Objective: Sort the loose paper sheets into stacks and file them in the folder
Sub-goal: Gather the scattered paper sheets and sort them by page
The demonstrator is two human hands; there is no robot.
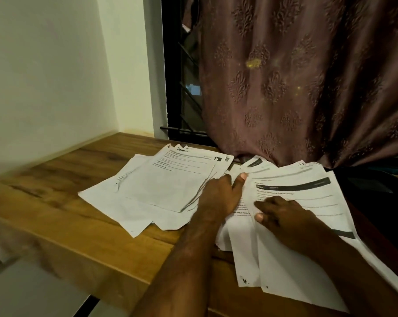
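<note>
While both hands sit on the right-hand heap of sheets [291,197], the relation that matters is how that heap lies against the left pile [161,186]: the two are just beside each other, their edges meeting under the left hand [220,195]. That hand lies flat across the seam, fingers straight and pointing far, thumb tip resting on paper, holding nothing. The right hand [282,216] rests on the top printed sheet with the dark header bar, its fingers bent down onto the page and its thumb at the sheet's near-left edge; whether the thumb is tucked under that edge or only pressing on it I cannot tell.

This top sheet runs its long axis from near-right to far-left, and the sheets beneath fan out, some hanging off the near edge of the wooden surface [79,202]. Any sheet bound for the left pile would travel leftward, and the left hand is the nearer one to that pile, which itself is loosely splayed rather than squared.

At the far side a patterned curtain [296,76] drapes down and touches the far corners of the heap, so a sheet lifted high there could catch it. No folder can be made out; the dark area at far right is too dim to identify.
</note>
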